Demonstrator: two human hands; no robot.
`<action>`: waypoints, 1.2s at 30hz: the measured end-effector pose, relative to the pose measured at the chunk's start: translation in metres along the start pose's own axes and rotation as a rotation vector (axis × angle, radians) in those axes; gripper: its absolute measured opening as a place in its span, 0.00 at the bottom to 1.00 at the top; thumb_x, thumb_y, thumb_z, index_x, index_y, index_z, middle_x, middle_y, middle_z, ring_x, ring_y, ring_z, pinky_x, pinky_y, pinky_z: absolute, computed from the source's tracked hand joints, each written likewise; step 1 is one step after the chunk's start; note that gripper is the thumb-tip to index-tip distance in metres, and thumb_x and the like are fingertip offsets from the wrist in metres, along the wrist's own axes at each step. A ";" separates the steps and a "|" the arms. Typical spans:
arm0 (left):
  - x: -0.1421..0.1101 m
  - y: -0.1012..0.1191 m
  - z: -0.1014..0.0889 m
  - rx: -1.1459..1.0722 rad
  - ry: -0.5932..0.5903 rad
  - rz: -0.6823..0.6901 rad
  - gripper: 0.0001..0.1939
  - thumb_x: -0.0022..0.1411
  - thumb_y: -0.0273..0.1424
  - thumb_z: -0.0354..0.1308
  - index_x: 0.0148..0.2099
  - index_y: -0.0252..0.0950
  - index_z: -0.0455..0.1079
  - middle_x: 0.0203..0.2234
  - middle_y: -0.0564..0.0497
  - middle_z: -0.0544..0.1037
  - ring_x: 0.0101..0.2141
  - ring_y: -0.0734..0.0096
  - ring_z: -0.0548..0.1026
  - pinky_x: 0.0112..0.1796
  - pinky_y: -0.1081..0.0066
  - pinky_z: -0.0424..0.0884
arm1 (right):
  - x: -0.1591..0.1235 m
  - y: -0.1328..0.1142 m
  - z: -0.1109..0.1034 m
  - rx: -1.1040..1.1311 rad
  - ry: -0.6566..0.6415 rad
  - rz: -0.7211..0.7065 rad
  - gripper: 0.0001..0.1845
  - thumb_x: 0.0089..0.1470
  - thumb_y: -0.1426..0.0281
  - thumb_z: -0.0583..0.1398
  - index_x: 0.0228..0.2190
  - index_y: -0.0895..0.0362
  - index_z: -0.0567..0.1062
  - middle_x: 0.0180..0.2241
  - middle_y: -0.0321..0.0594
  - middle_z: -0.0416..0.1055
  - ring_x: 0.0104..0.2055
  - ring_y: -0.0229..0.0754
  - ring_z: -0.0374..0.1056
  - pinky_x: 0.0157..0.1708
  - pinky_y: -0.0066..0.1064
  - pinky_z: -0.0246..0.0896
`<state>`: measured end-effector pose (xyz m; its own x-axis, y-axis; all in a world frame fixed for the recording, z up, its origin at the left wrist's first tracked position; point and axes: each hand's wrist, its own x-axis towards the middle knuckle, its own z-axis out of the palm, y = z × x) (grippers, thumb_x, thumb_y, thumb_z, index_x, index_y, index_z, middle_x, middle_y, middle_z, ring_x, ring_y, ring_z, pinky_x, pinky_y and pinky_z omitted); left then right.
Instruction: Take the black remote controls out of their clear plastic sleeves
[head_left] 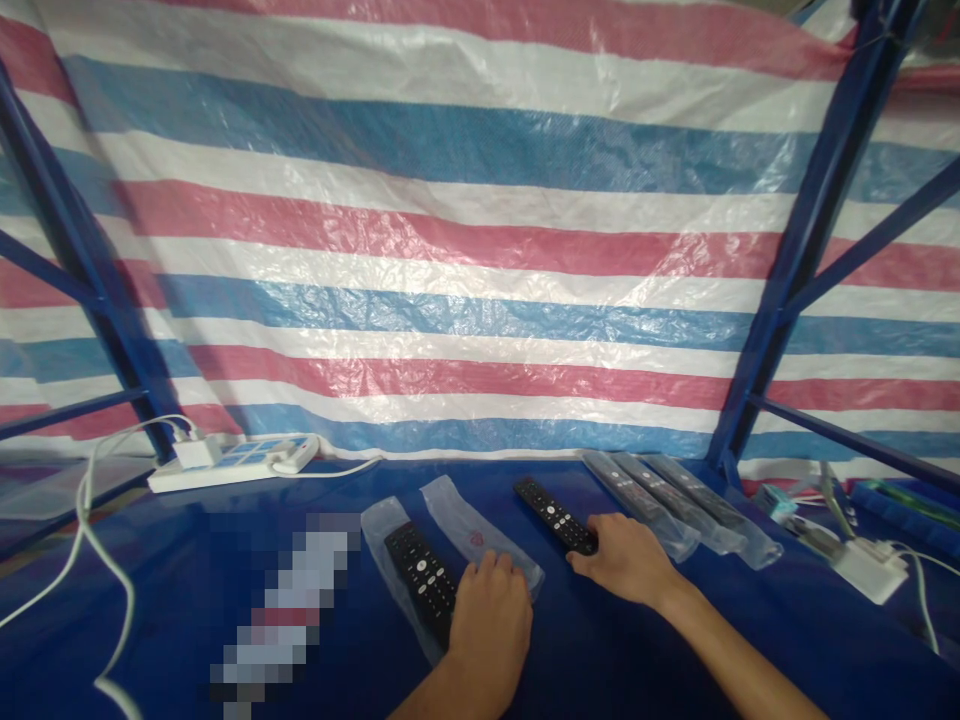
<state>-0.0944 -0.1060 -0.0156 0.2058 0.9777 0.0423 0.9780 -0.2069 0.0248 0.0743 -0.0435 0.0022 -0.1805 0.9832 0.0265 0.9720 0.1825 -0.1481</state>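
Observation:
My left hand [491, 625] has its fingers curled down over the near end of a clear plastic sleeve [461, 515] with a small red mark. Its thumb is hidden. Just left of that hand, a black remote control [420, 562] lies on another clear sleeve [382, 515], its near end partly covered by the hand. With thumb and fingers, my right hand [626, 558] grips the near end of a second black remote control [551, 510], which rests at a slant on the blue table [570, 650].
Three sleeved remotes [652, 500] lie side by side at the right. A white power strip [236, 460] with cables stands at the back left. White adapters [870, 570] sit far right. Blue frame posts [795, 260] and a striped sheet [480, 250] border the table. A pixelated patch hides something left.

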 end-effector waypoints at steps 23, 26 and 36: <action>0.024 -0.035 -0.013 -0.191 0.061 -0.261 0.12 0.65 0.26 0.47 0.37 0.35 0.73 0.36 0.45 0.78 0.39 0.63 0.76 0.39 0.68 0.65 | -0.043 0.025 -0.045 0.301 -0.212 -0.238 0.10 0.38 0.62 0.63 0.18 0.55 0.69 0.20 0.33 0.61 0.23 0.36 0.57 0.21 0.27 0.42; 0.023 -0.034 -0.011 -0.216 0.051 -0.234 0.13 0.66 0.26 0.46 0.37 0.34 0.73 0.36 0.45 0.78 0.39 0.63 0.76 0.40 0.68 0.65 | -0.042 0.020 -0.042 0.274 -0.207 -0.241 0.11 0.38 0.63 0.62 0.17 0.56 0.68 0.18 0.31 0.60 0.22 0.35 0.56 0.21 0.27 0.42; 0.019 -0.027 -0.006 -0.175 0.027 -0.156 0.16 0.65 0.19 0.42 0.44 0.32 0.71 0.40 0.44 0.76 0.43 0.62 0.74 0.44 0.66 0.66 | -0.041 -0.005 -0.029 0.146 -0.079 -0.209 0.11 0.39 0.63 0.61 0.16 0.56 0.69 0.19 0.34 0.68 0.23 0.36 0.60 0.23 0.28 0.40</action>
<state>-0.1173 -0.0821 -0.0097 0.0491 0.9975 0.0512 0.9768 -0.0587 0.2059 0.0810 -0.0849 0.0304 -0.3920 0.9199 -0.0048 0.8813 0.3740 -0.2890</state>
